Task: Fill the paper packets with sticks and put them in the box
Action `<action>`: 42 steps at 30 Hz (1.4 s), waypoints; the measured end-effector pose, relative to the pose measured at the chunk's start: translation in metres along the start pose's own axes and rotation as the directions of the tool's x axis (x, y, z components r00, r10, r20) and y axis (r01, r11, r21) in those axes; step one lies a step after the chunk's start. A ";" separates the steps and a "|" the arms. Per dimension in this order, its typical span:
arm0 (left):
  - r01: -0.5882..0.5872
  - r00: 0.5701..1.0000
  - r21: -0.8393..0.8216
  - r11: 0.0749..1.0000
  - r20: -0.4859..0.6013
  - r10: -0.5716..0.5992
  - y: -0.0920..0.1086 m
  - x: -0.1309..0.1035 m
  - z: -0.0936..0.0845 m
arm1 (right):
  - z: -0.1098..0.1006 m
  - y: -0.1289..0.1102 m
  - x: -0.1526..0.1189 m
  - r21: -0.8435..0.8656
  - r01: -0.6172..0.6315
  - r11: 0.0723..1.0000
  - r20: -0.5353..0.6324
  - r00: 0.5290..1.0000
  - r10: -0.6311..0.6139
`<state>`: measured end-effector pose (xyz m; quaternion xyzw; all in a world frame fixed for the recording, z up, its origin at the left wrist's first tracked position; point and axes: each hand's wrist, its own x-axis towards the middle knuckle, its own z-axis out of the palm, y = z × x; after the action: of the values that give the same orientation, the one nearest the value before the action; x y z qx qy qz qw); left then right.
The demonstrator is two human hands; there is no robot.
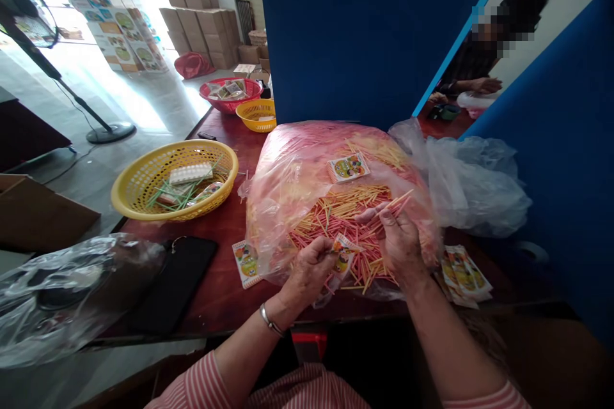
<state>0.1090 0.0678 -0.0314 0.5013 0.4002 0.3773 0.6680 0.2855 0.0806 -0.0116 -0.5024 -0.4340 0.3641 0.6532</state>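
Observation:
A big clear plastic bag (278,204) lies torn open on the table, full of thin pink and yellow sticks (357,208). Above its near edge, my left hand (311,265) pinches a small printed packet (344,254) by its side. My right hand (400,239), a little to the right, has a few pink and yellow sticks (397,204) between thumb and fingers. Another printed packet (348,168) rests on top of the bag. One more packet (246,263) lies left of the bag, and several filled packets (464,273) are stacked to its right.
A yellow basket (125,195) holding green sticks and packets stands at the left. Behind it are a red basket (207,91) and a smaller yellow basket (244,116). A black pouch (180,284) lies near the left edge. Blue panels (350,38) rise behind the bag; a person (480,64) sits beyond.

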 end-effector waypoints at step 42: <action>0.039 0.999 -0.090 0.995 0.034 -0.036 0.007 0.001 0.001 | 0.023 -0.006 -0.028 0.250 -0.286 0.925 0.388 0.905 0.175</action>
<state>0.1097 0.0694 -0.0250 0.4689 0.3813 0.3744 0.7033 0.2544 0.0613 -0.0090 -0.3703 -0.4220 0.5869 0.5834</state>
